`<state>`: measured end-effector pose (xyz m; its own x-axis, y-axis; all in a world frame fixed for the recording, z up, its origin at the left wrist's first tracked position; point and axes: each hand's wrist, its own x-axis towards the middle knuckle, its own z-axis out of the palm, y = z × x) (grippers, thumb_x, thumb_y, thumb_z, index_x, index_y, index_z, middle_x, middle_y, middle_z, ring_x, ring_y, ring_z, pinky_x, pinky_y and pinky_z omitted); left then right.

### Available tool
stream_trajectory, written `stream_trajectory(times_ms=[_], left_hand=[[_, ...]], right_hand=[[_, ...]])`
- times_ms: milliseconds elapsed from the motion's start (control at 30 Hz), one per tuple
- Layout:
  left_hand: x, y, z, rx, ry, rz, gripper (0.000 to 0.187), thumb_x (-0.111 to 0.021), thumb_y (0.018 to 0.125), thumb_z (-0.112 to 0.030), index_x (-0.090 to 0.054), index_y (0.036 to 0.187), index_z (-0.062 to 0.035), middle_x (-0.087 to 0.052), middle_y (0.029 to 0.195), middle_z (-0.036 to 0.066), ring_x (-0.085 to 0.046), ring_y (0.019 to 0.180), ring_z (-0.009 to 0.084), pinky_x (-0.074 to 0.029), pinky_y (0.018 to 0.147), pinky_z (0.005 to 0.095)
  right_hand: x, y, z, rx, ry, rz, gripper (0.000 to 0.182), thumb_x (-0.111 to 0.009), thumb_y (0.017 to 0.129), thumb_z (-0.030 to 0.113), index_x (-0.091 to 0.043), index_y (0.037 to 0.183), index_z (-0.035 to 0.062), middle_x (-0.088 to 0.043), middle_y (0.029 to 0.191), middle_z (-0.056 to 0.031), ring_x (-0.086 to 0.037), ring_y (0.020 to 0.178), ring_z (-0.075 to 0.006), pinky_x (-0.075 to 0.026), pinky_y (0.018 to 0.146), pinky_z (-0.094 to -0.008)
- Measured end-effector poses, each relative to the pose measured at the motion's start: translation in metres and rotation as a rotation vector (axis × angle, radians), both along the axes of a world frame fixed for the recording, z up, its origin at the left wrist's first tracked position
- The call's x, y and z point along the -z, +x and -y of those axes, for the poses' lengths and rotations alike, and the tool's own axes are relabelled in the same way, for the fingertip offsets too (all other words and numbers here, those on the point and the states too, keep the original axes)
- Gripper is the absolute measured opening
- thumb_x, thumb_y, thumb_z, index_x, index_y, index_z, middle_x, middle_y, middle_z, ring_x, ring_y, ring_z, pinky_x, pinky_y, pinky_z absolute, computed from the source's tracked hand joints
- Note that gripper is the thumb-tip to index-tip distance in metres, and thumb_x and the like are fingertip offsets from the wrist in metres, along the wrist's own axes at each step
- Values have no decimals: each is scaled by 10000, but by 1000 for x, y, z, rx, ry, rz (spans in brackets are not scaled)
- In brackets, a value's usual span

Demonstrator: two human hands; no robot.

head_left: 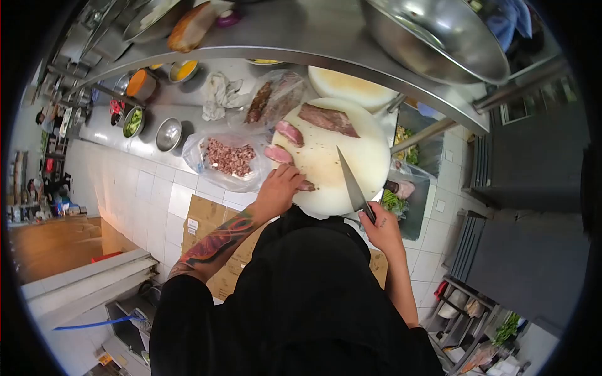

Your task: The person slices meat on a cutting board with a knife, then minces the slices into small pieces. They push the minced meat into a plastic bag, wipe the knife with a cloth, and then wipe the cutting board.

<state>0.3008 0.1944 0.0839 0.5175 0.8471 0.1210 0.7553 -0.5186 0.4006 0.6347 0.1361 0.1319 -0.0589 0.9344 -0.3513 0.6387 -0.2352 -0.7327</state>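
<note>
My right hand (382,224) is wrapped round the dark handle of a kitchen knife (353,180), whose blade points up and away over a round white cutting board (351,147). At the board's near left edge, my left hand (281,187) has its fingers on a small piece of meat (306,186), mostly covered by them. Two pinkish meat slices (290,133) lie along the left side of the board. A longer brown slab of meat (328,120) rests at the far side. Left of the board, diced meat (231,157) fills an open plastic bag (195,150).
A steel shelf (301,37) runs above the counter and carries a large metal bowl (439,37). An empty steel bowl (168,135), a crumpled cloth (219,94) and bagged dark meat (258,103) stand to the left. Green vegetables (395,203) sit in a bin at right.
</note>
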Motion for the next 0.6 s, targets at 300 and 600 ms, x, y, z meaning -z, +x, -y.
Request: stream_trajectory(times_ms=[300, 600], left_hand=[[1, 26, 17, -101, -18, -84, 366, -714, 917, -34, -696, 1279, -85, -634, 1279, 107, -610, 1219, 353, -534, 1000, 486], [10, 97, -77, 362, -109, 39, 415, -721, 846, 59, -731, 1229, -103, -646, 1278, 88, -618, 1240, 337, -526, 1071, 445]], right_hand=[[8, 48, -2, 75, -97, -208, 334, -695, 1032, 271, -702, 1260, 27, -703, 729, -164, -712, 619, -307, -529, 634, -436], [-19, 46, -20, 42, -122, -231, 398, -669, 1069, 198, -585, 1411, 13, -686, 762, -72, -615, 540, -135, -501, 489, -330]])
